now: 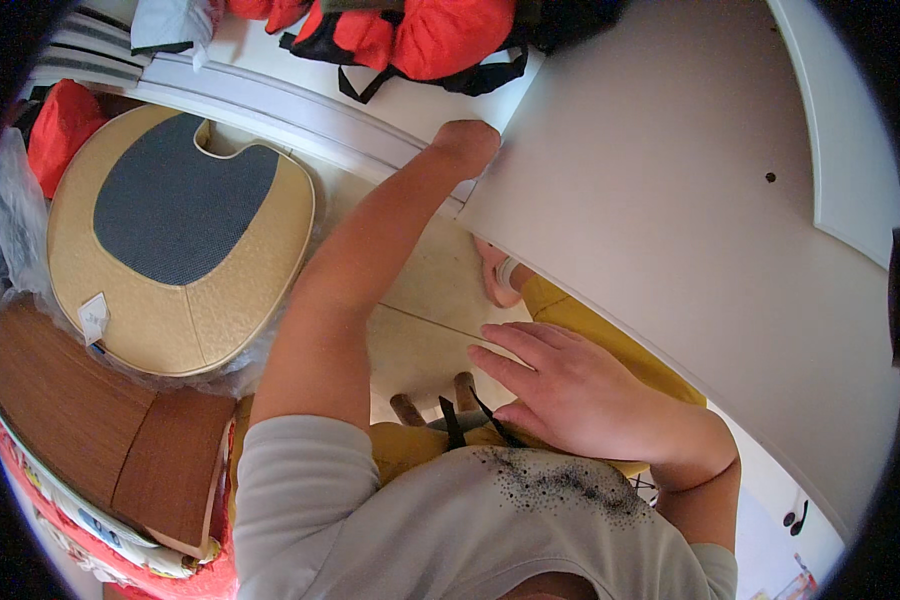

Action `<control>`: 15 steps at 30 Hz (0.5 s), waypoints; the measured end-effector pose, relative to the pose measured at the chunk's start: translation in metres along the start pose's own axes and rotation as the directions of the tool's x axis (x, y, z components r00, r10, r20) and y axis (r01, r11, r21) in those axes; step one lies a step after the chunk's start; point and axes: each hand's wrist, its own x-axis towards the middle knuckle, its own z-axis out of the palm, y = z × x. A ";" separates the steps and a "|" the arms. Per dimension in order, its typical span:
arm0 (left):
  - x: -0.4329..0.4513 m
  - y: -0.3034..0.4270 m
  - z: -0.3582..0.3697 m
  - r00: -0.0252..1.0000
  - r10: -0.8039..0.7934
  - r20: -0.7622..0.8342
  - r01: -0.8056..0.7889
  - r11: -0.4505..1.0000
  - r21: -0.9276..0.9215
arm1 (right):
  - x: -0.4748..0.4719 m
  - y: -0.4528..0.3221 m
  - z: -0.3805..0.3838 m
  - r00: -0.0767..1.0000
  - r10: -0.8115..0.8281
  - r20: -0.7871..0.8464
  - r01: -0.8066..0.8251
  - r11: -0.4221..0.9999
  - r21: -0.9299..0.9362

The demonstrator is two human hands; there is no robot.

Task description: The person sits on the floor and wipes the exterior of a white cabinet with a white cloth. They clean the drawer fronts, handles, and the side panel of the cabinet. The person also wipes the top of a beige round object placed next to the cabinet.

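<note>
My left arm stretches forward to a white drawer or shelf front [379,146]. My left hand [474,142] is bent at the wrist, beside the corner of a large white panel [645,195]; its fingers are hidden, so any hold cannot be seen. My right hand [562,382] is palm down in front of my shirt, below the panel's near edge, with fingers somewhat apart and nothing visible in it. A black cord [451,424] hangs at my waist close to its fingertips.
A gold and dark grey seat cushion [247,315] with a tag lies at left on clear plastic [15,217], beside brown wooden furniture [52,375]. Red and black fabric items [450,37] sit on the white surface ahead. My foot in a pink shoe [495,277] is on the tiled floor [412,300].
</note>
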 end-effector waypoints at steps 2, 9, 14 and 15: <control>-0.006 -0.002 0.005 1.000 0.011 -0.014 -0.011 1.000 0.018 | 0.001 -0.001 0.001 1.000 -0.008 0.007 0.008 1.000 -0.004; -0.017 0.002 0.012 0.999 0.036 0.024 -0.037 0.999 0.040 | 0.004 -0.003 0.003 1.000 -0.021 0.011 0.021 0.999 -0.029; -0.016 -0.011 0.010 0.990 0.060 0.128 -0.071 0.994 0.083 | 0.006 -0.007 0.000 0.999 -0.032 0.028 0.033 0.998 -0.048; -0.010 -0.025 0.014 0.990 0.108 0.091 -0.110 0.994 0.018 | 0.006 -0.008 -0.001 0.999 -0.035 0.033 0.036 0.998 -0.044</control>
